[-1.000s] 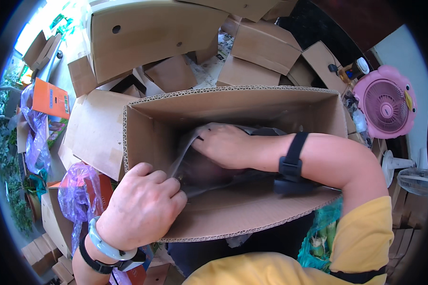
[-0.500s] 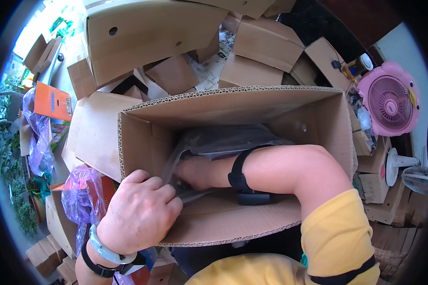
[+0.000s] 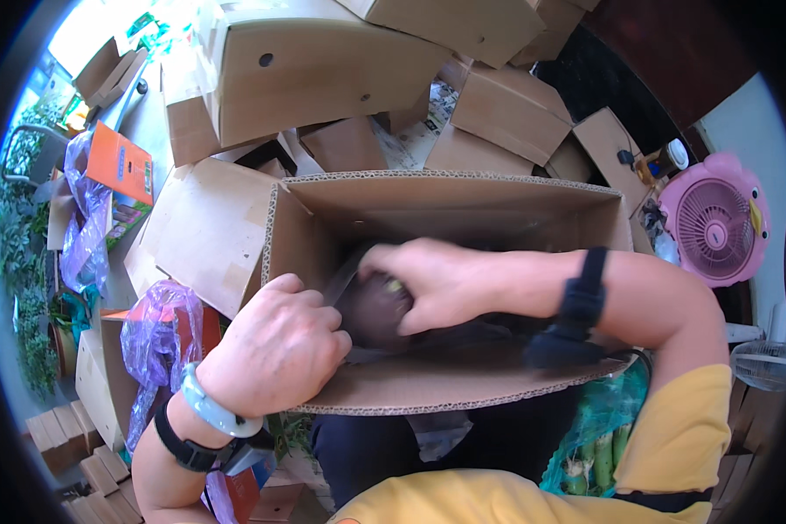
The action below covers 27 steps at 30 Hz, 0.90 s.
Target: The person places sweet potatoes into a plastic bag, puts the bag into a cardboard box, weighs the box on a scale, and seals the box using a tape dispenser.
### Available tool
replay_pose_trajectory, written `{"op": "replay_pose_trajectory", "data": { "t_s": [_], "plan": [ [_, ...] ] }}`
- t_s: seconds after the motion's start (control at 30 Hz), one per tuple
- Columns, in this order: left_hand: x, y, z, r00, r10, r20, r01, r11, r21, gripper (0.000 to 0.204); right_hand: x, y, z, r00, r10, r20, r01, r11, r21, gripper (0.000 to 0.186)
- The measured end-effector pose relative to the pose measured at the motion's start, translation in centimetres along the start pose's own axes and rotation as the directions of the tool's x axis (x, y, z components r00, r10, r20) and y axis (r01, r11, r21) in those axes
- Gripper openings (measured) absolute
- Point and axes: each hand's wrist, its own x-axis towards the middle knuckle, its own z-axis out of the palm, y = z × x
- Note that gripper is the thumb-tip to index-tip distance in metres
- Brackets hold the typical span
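An open cardboard box (image 3: pixel 489 201) sits in front of me with a clear plastic bag (image 3: pixel 345 279) inside. My left hand (image 3: pixel 284 345) is closed on the bag at the box's near left corner, its fingertips partly hidden. My right hand (image 3: pixel 428 288) is inside the box, curled round a dark, rounded object (image 3: pixel 375 310) with a small yellowish spot, blurred by motion. Black straps circle both wrists, and a pale bangle (image 3: pixel 210 402) is on my left one.
Cardboard boxes (image 3: pixel 323 70) pile up beyond. At left lie purple plastic bags (image 3: pixel 157 341), an orange carton (image 3: pixel 118 166) and foliage. A pink fan (image 3: pixel 716 227) and a white fan (image 3: pixel 760 358) are at right, with green stalks in a teal bag (image 3: pixel 594 454) below.
My right hand has gone deeper into the bag, then come back up and right, now holding a dark object. My left hand stays closed at the corner. The view has shifted slightly.
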Motion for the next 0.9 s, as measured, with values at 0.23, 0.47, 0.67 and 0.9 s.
{"op": "replay_pose_trajectory", "data": {
  "t_s": [0.23, 0.47, 0.67, 0.9],
  "plan": [
    [0.0, 0.2, 0.1, 0.998, 0.021, -0.056, -0.019, 0.999, 0.026, 0.017, -9.7, -0.4, -4.2, 0.871, 0.410, -0.270, -0.133, 0.726, 0.674, 0.059],
    [-0.2, 0.5, 0.7, 0.994, 0.009, -0.105, -0.001, 0.997, 0.076, 0.015, -14.9, -2.1, -3.1, 0.764, 0.527, -0.372, 0.082, 0.492, 0.867, 0.058],
    [-0.3, 0.5, 1.3, 0.985, 0.011, -0.174, 0.008, 0.994, 0.107, 0.015, -16.2, -2.6, -1.6, 0.746, 0.488, -0.453, 0.185, 0.502, 0.845, 0.060],
    [-0.8, 1.7, 1.2, 0.891, -0.163, -0.424, 0.033, 0.954, -0.297, 0.020, -17.0, -3.9, -1.2, 0.723, 0.419, -0.549, 0.297, 0.528, 0.795, 0.062]
  ]
}}
